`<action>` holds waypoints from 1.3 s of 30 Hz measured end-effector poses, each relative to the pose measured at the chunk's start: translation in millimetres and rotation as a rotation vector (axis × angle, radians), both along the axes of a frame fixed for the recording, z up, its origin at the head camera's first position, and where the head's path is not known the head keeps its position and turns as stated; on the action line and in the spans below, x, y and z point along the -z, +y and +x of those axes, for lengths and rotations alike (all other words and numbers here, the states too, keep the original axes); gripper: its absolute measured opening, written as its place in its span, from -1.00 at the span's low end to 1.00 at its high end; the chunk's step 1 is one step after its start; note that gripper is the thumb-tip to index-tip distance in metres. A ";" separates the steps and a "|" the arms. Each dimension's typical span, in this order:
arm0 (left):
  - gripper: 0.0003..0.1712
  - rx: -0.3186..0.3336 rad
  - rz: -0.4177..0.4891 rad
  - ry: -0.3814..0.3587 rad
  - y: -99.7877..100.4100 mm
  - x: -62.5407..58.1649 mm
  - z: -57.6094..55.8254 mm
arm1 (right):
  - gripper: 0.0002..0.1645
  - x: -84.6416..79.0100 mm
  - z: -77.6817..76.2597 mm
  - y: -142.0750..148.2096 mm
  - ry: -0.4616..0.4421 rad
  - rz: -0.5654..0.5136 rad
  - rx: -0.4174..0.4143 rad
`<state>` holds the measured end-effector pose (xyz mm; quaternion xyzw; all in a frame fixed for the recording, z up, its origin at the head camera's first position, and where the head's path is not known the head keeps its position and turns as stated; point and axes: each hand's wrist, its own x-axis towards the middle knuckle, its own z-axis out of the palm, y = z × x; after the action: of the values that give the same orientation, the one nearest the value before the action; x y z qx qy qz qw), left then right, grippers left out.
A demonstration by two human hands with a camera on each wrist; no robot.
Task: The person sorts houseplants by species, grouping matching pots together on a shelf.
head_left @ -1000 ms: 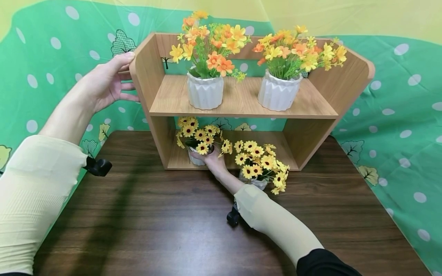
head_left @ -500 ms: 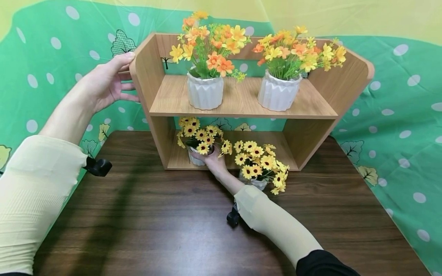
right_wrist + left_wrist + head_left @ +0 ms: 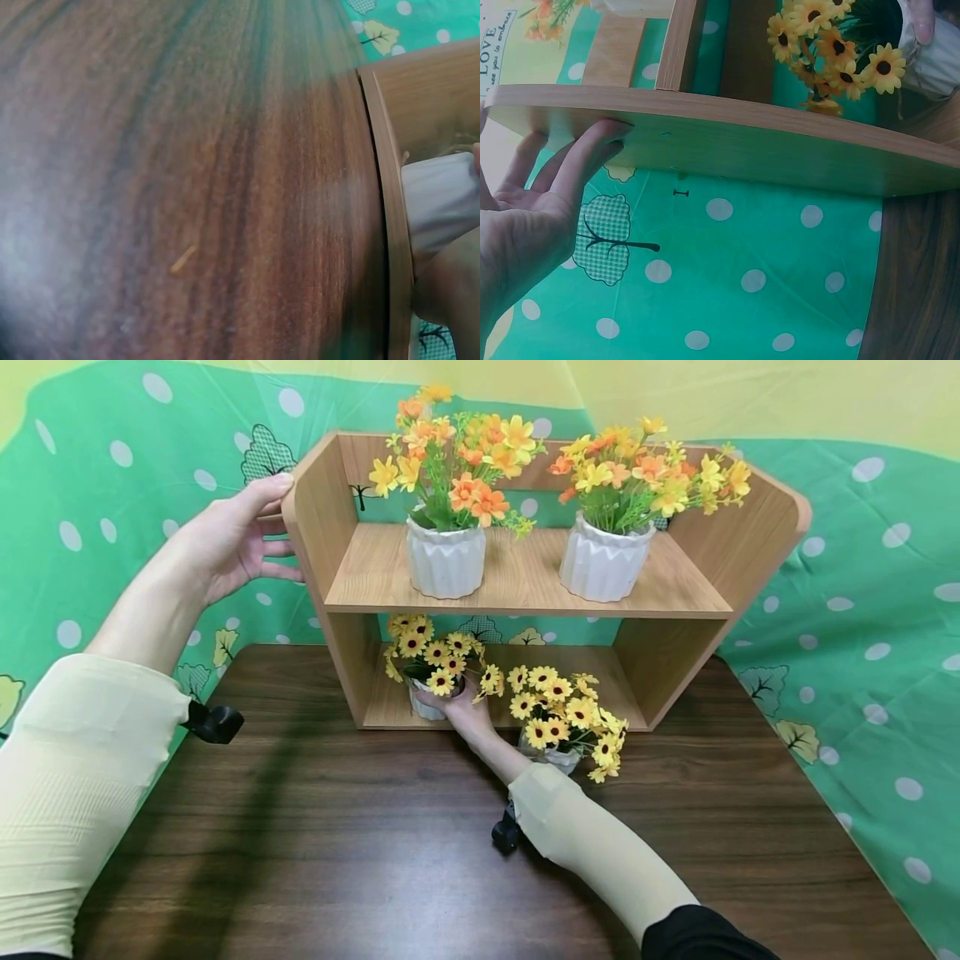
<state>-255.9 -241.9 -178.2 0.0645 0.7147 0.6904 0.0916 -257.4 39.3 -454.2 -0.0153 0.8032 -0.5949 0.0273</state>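
Note:
My right hand (image 3: 468,706) grips a white flower pot (image 3: 427,704) with yellow, dark-centred flowers (image 3: 442,653), at the left of the lower compartment. In the left wrist view, a finger (image 3: 922,21) lies against that pot. The right wrist view shows part of the hand (image 3: 454,292) beside the white pot (image 3: 441,196). High on the left, my left hand (image 3: 238,539) touches the wooden shelf (image 3: 318,531) at its left side panel. Its fingertips rest on the panel's outer face and the thumb reaches the front edge. Most of the right fingers are hidden behind pot and flowers.
Two white pots (image 3: 447,562) with orange and yellow flowers stand on the upper board. Another pot of yellow flowers (image 3: 558,714) sits at the shelf's front edge, right beside my right forearm. The dark wooden table (image 3: 360,835) extends in front; polka-dot green cloth (image 3: 847,635) hangs behind.
Both hands and the pots keep their places. The shelf's right end has shifted very slightly left in the head view, along with the cloth there.

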 end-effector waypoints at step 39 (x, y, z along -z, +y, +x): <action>-0.29 0.004 0.015 -0.007 -0.4 0.0 0.1 | 0.32 3.1 56.5 26.6 0.107 0.094 -0.078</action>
<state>-255.8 -242.4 -178.2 0.0641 0.7091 0.6958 0.0949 -200.9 65.9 -457.3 -0.0769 0.8294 -0.5533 0.0083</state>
